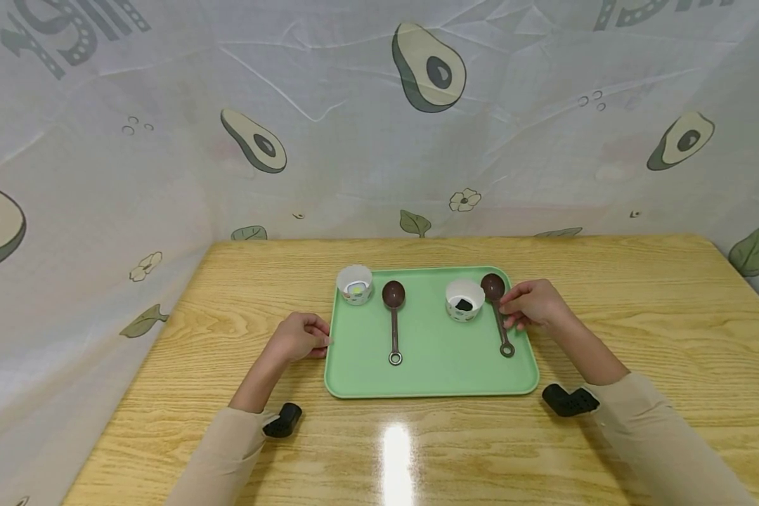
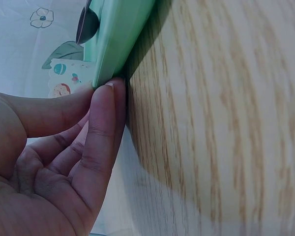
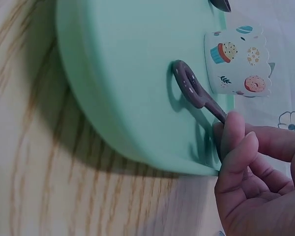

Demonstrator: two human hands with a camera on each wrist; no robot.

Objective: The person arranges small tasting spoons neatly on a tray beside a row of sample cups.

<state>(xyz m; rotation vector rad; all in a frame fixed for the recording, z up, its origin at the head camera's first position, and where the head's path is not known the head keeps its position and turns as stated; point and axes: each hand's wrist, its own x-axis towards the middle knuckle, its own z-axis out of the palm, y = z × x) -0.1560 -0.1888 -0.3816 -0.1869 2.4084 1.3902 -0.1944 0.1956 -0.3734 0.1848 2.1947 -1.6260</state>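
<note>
My left hand (image 1: 299, 337) pinches the left edge of a light green tray (image 1: 424, 376) between thumb and fingers; the left wrist view shows the tray rim (image 2: 107, 59) in that pinch. Over the tray's right side, my right hand (image 1: 534, 303) pinches the handle of a brown measuring spoon (image 1: 492, 287), its ringed end (image 3: 189, 84) pointing toward me. A second brown measuring spoon (image 1: 393, 295) lies left of the tray's middle, bowl away from me. Beside the held spoon is a white patterned paper cup (image 1: 471, 308) with a black piece (image 1: 464, 305) inside.
Another white paper cup (image 1: 354, 275), with a pale piece (image 1: 357, 289) inside, stands at the tray's far left corner. The tray is on a wooden table (image 1: 632, 302). A white cloth with avocado prints (image 1: 329, 140) hangs behind and at the left.
</note>
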